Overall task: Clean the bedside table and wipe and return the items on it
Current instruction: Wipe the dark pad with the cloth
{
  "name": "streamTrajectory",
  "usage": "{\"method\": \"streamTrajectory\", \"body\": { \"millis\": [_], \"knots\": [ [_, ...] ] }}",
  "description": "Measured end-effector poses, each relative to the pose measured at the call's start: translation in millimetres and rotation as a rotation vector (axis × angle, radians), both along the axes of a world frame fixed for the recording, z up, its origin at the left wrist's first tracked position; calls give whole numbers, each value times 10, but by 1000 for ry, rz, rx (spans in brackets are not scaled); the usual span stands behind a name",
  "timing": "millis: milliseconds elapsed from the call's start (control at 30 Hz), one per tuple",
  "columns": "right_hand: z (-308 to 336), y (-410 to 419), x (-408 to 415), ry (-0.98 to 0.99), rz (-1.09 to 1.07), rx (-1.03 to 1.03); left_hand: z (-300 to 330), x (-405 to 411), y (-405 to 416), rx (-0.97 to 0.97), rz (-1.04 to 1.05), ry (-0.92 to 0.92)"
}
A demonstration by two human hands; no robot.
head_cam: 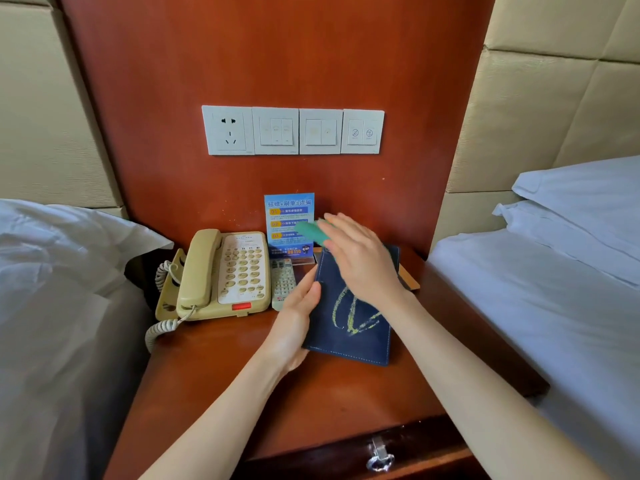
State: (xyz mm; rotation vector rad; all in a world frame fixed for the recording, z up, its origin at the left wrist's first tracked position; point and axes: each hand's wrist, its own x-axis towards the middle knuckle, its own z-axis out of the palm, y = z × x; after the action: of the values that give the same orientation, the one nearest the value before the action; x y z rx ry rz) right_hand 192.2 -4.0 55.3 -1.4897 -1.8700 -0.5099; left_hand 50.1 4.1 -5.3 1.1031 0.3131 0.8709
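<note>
A metal drawer pull [380, 455] sits below the bedside table's [214, 375] front edge. The left hand [298, 318] grips the left edge of a dark blue folder [349, 327] tilted up off the tabletop. The right hand [360, 258] presses a green cloth [310, 231] on the folder's upper part, fingers fairly straight. A beige telephone [221, 271], remote control [282, 282] and blue notice card [289, 225] stand toward the back edge.

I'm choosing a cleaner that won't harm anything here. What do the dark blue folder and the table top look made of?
The dark blue folder looks like denim-like fabric or textured leatherette: matte, with pale stitching round its edge and a yellow emblem. Which of the two, I cannot tell. The table top looks like reddish-brown wood or wood veneer with a smooth, slightly glossy finish that catches soft light.
</note>
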Motion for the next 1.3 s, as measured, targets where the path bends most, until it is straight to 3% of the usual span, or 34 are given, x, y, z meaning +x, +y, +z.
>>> {"method": "streamTrajectory", "body": {
  "millis": [100, 200, 267, 367, 433, 633, 867, 1100, 1300],
  "knots": [
    [-55, -29, 198, 109, -204, 65, -2, -10, 1, 39, 43, 44],
    [-156, -49, 377, 316, -402, -35, -12, -5, 19, 63, 57, 67],
    [-134, -51, 379, 277, -470, -31, -14, 9, 21, 87, 52, 79],
    [15, -54, 190, 55, -275, 99, -28, 44, -8, 156, 31, 111],
    [115, 5, 96, -23, -177, 73, -27, 44, -28, 179, 44, 135],
    [130, 115, 229, 123, -255, -22, -15, -68, 35, 165, 111, 127],
    [-66, -204, 492, 33, -289, -2, 6, -31, -8, 193, 78, 145],
    [256, 66, -72, 134, -347, 9, 33, -9, -75, 278, 60, 214],
    [183, -23, 79, 28, -135, 4, -4, -72, -43, 233, 46, 236]
  ]
}}
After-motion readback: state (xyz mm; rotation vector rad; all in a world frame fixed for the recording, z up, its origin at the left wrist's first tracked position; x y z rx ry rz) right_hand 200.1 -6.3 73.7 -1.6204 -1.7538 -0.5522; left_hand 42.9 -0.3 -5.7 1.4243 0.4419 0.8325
